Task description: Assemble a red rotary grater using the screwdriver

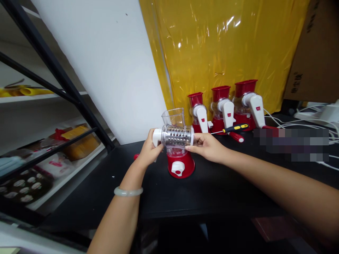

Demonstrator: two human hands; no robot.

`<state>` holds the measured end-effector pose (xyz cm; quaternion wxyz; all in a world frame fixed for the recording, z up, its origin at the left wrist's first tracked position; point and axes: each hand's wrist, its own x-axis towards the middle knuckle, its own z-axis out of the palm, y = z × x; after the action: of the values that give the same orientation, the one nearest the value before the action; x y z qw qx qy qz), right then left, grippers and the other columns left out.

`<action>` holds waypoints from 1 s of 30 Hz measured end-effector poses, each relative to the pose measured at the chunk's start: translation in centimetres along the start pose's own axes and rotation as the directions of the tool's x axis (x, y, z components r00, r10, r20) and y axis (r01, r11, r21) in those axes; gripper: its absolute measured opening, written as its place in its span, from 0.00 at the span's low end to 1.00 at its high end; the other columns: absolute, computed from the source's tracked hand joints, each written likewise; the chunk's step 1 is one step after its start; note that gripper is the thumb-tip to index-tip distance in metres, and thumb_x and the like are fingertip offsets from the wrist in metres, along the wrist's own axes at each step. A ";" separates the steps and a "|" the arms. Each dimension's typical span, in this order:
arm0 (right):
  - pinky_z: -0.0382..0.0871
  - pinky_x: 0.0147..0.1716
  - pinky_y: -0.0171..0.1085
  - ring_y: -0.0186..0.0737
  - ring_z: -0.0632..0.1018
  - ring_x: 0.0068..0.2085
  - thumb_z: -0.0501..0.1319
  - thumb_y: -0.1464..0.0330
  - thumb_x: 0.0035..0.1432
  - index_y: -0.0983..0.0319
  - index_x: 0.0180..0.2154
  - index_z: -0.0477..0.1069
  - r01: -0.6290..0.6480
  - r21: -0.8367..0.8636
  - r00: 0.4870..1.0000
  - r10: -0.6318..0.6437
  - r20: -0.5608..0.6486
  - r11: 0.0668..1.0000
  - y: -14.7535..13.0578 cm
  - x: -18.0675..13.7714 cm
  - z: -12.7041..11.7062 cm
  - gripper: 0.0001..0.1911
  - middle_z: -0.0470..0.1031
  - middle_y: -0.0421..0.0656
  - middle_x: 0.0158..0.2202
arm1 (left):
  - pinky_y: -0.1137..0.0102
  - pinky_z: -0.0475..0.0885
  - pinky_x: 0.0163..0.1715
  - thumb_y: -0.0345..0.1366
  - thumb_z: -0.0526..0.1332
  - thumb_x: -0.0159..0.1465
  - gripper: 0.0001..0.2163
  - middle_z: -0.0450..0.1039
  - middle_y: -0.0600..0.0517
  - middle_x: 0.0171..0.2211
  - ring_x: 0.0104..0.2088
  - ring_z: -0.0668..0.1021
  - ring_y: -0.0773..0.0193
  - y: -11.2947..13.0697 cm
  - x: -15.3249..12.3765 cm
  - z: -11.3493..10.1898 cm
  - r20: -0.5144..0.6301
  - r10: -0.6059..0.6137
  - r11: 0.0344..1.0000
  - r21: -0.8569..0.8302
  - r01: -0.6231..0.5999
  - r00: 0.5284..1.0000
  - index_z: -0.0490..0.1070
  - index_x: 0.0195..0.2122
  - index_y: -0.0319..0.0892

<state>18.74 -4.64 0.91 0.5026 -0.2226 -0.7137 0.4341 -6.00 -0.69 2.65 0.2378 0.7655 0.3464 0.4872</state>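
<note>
A rotary grater [181, 165] with a red base and a clear body stands upright on the black table [106, 190]. Inside its clear housing lies a metal grating drum [177, 136] full of holes. My left hand [149, 150], below a pale bangle, is closed around the white crank [157, 137] at the left end of the drum. At the opposite end, my right hand [208, 146] pinches the drum's white-rimmed end between thumb and fingers. A white knob sits on the front of the base.
Three more rotary graters [222, 107] line the back by a yellow plastic curtain [225, 42]. A yellow-and-black screwdriver [235, 128] lies before them. White cables [296, 121] and a cardboard box [312, 53] are at right. Shelves [66, 174] with packages stand left.
</note>
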 end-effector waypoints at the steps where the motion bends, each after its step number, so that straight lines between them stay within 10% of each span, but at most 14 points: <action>1: 0.75 0.51 0.51 0.46 0.82 0.46 0.70 0.61 0.53 0.61 0.43 0.79 -0.005 0.001 1.000 0.005 0.005 1.000 0.0 0.0 0.0 0.17 0.82 0.46 0.41 | 0.72 0.71 0.22 0.37 0.69 0.55 0.20 0.69 0.55 0.29 0.24 0.72 0.67 0.1 0.0 0.1 0.000 -0.019 1.000 -0.013 0.019 1.000 0.62 0.46 0.44; 30: 0.74 0.54 0.50 0.44 0.82 0.46 0.70 0.64 0.53 0.62 0.44 0.78 -0.027 0.025 0.999 0.026 0.032 0.999 0.0 0.2 0.0 0.16 0.82 0.46 0.42 | 0.70 0.66 0.36 0.32 0.65 0.56 0.18 0.69 0.55 0.33 0.32 0.72 0.65 1.2 0.0 0.0 -0.013 0.010 0.987 0.163 -0.008 1.000 0.61 0.47 0.43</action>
<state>18.61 -4.48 1.00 0.4881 -0.2190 -0.7130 0.4532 -5.63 -1.41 3.50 0.1698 0.7807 0.3833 0.4634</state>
